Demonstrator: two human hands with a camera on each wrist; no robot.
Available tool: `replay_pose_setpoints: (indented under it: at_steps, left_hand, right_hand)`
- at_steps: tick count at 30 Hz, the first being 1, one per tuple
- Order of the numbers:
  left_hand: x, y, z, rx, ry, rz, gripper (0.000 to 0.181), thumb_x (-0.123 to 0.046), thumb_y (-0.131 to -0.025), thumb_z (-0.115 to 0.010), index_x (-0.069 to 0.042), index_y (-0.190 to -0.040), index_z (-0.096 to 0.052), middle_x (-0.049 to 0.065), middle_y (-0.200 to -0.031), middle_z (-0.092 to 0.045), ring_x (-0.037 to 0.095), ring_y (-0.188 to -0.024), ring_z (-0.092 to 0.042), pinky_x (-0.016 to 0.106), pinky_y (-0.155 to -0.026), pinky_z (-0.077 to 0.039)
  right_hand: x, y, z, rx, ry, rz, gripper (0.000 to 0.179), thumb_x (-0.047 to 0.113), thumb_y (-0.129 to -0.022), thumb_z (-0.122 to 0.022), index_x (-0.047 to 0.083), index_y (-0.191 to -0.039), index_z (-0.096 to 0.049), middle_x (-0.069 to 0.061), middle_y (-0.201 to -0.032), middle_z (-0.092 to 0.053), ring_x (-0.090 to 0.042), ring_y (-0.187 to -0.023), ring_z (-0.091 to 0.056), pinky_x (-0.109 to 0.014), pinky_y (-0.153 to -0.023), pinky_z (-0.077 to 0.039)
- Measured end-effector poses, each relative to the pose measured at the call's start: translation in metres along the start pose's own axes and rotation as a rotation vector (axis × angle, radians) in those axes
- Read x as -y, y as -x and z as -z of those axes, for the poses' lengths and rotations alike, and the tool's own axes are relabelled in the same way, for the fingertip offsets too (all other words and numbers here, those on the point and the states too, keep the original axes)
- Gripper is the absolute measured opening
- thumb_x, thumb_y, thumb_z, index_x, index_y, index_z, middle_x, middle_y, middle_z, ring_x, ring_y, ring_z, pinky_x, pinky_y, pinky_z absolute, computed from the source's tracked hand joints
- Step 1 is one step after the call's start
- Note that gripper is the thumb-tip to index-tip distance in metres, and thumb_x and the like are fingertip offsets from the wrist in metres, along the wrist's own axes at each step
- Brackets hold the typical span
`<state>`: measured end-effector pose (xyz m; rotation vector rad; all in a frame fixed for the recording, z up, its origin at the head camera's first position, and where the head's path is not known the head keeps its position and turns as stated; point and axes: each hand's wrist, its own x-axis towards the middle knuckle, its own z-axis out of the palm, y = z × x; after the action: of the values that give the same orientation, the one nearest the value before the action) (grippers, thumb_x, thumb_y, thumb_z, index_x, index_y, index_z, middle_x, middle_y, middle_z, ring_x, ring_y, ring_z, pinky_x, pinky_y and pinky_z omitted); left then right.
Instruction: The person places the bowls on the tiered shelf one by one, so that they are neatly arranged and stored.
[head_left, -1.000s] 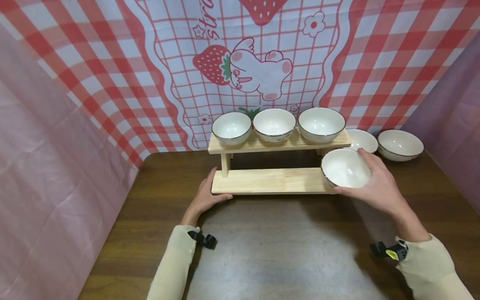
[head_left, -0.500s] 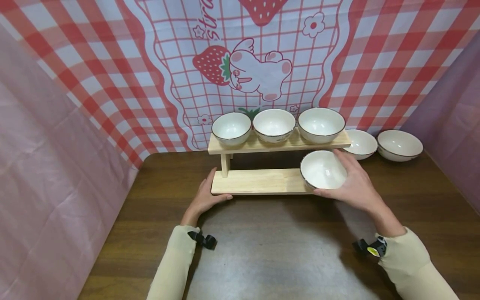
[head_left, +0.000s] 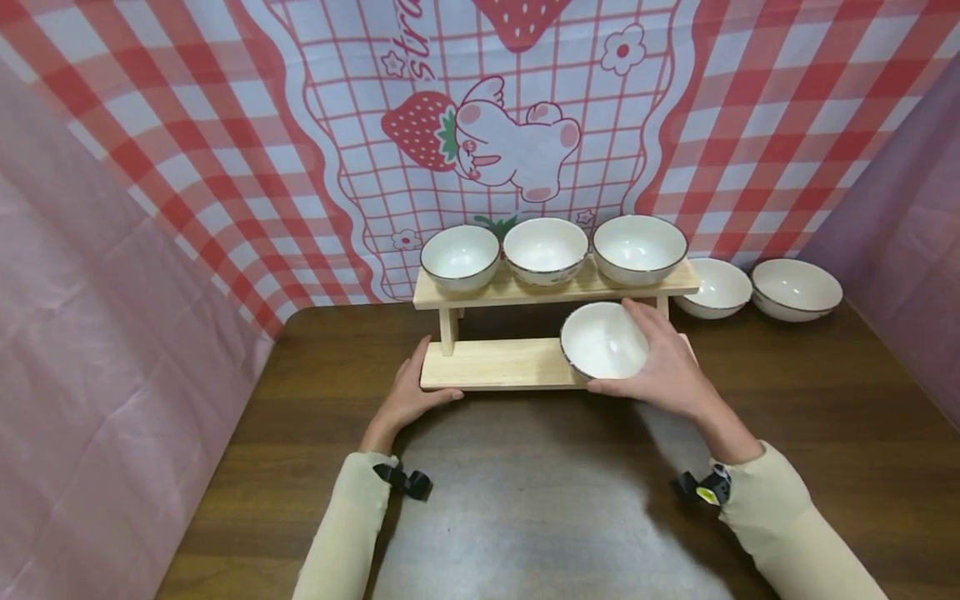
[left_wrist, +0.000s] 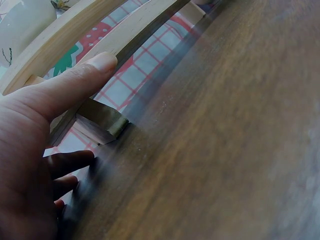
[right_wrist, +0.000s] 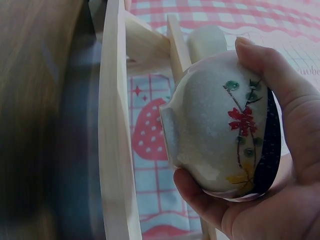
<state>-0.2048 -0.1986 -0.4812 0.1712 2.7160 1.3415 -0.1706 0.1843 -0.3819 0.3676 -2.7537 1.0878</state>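
A white bowl (head_left: 602,340) with a dark rim is in my right hand (head_left: 667,367), gripped by its side between thumb and fingers. In the right wrist view its outside shows painted red flowers (right_wrist: 242,121), and a gap separates its foot from the lower board. This bowl is over the lower board of a two-tier wooden stand (head_left: 502,364). At the stand's left end my left hand (head_left: 407,396) holds the lower board, thumb (left_wrist: 82,80) along its front edge. Three white bowls stand on the upper board: left (head_left: 460,257), middle (head_left: 546,250), right (head_left: 640,248).
Two more white bowls, one nearer (head_left: 716,289) and one farther right (head_left: 797,290), sit on the wooden table (head_left: 525,500) beside the stand. A red-and-white checked strawberry cloth (head_left: 517,142) hangs behind. Pink curtains (head_left: 112,350) close the sides.
My right hand has carried the bowl leftward, from the right end of the lower board toward its middle. The left hand stays at the stand's left end.
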Motion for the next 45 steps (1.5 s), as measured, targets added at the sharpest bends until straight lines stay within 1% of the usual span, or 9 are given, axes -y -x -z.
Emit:
replay_pose_setpoints:
  at_steps: [9, 20, 26, 33, 40, 45]
  left_hand:
    - [-0.001, 0.000, 0.000, -0.002, 0.001, -0.008, 0.116, -0.042, -0.074, -0.088, -0.020, -0.162, -0.016, 0.015, -0.163, -0.032, 0.040, -0.150, -0.027, 0.059, -0.120, -0.028]
    - [0.000, 0.000, 0.001, 0.010, 0.003, 0.003, 0.116, -0.045, -0.074, -0.087, -0.023, -0.162, -0.014, 0.013, -0.164, -0.029, 0.041, -0.152, -0.022, 0.061, -0.121, -0.024]
    - [-0.001, -0.001, 0.000, 0.005, 0.006, -0.006, 0.117, -0.044, -0.074, -0.088, -0.020, -0.162, -0.015, 0.015, -0.162, -0.032, 0.039, -0.150, -0.028, 0.059, -0.121, -0.026]
    - [-0.002, -0.001, 0.000, -0.011, 0.017, -0.027, 0.116, -0.038, -0.073, -0.089, -0.017, -0.162, -0.017, 0.017, -0.158, -0.038, 0.040, -0.146, -0.034, 0.059, -0.119, -0.029]
    - [-0.001, -0.002, 0.000, -0.014, 0.020, -0.039, 0.115, -0.033, -0.074, -0.089, -0.015, -0.161, -0.017, 0.017, -0.154, -0.043, 0.039, -0.142, -0.038, 0.058, -0.118, -0.031]
    - [0.000, -0.002, 0.001, -0.007, 0.009, -0.044, 0.114, -0.035, -0.074, -0.088, -0.015, -0.161, -0.018, 0.017, -0.151, -0.046, 0.037, -0.138, -0.042, 0.058, -0.115, -0.034]
  right_hand:
    - [0.014, -0.008, -0.023, 0.038, -0.036, 0.035, 0.122, 0.038, -0.058, -0.095, -0.002, -0.155, -0.032, -0.027, -0.155, -0.035, -0.044, -0.138, -0.040, -0.065, -0.110, -0.037]
    - [0.033, -0.016, -0.053, 0.093, -0.085, 0.058, 0.123, 0.040, -0.058, -0.095, -0.002, -0.155, -0.032, -0.025, -0.155, -0.035, -0.042, -0.139, -0.041, -0.063, -0.111, -0.037]
    - [0.044, -0.020, -0.066, 0.113, -0.110, 0.071, 0.124, 0.042, -0.057, -0.095, 0.000, -0.155, -0.032, -0.024, -0.155, -0.036, -0.043, -0.137, -0.044, -0.062, -0.111, -0.039]
    - [0.056, -0.026, -0.079, 0.131, -0.124, 0.084, 0.126, 0.044, -0.056, -0.095, 0.000, -0.155, -0.032, -0.024, -0.155, -0.036, -0.042, -0.138, -0.043, -0.060, -0.112, -0.040]
    - [0.064, -0.033, -0.091, 0.149, -0.136, 0.091, 0.126, 0.043, -0.056, -0.095, 0.000, -0.155, -0.031, -0.023, -0.155, -0.035, -0.042, -0.139, -0.043, -0.058, -0.112, -0.040]
    - [0.068, -0.036, -0.098, 0.157, -0.140, 0.099, 0.124, 0.042, -0.057, -0.094, -0.002, -0.155, -0.032, -0.024, -0.155, -0.035, -0.041, -0.139, -0.043, -0.058, -0.111, -0.041]
